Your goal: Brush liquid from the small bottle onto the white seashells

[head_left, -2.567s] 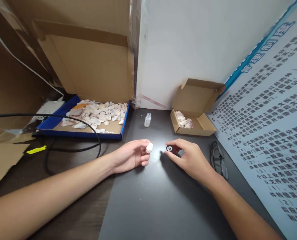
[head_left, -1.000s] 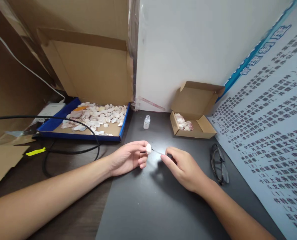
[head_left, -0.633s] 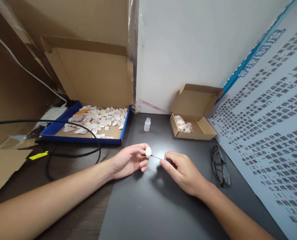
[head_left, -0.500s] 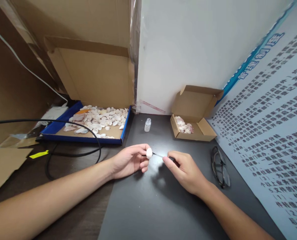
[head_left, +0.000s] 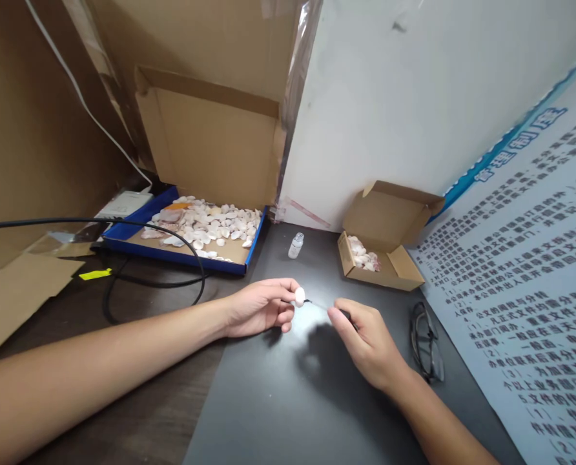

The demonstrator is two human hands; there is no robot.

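My left hand pinches a small white seashell between thumb and fingertips, above the dark tabletop. Closed around the black handle of a thin brush is my right hand. The brush's dark tip points left, right by the shell's edge; whether it touches cannot be made out. Behind the hands stands a small clear glass bottle with a pale label and no cap on it. Most of the brush handle is hidden in my right fingers.
A blue-edged cardboard box of many shells lies back left, a smaller open carton with shells back right. Eyeglasses rest right of my hand. A black cable loops at left. A printed poster covers the right side.
The whole view has shifted and tilted slightly. The shell appears turned, its ribs less plain. The brush stays close beside it, and both hands keep their holds.
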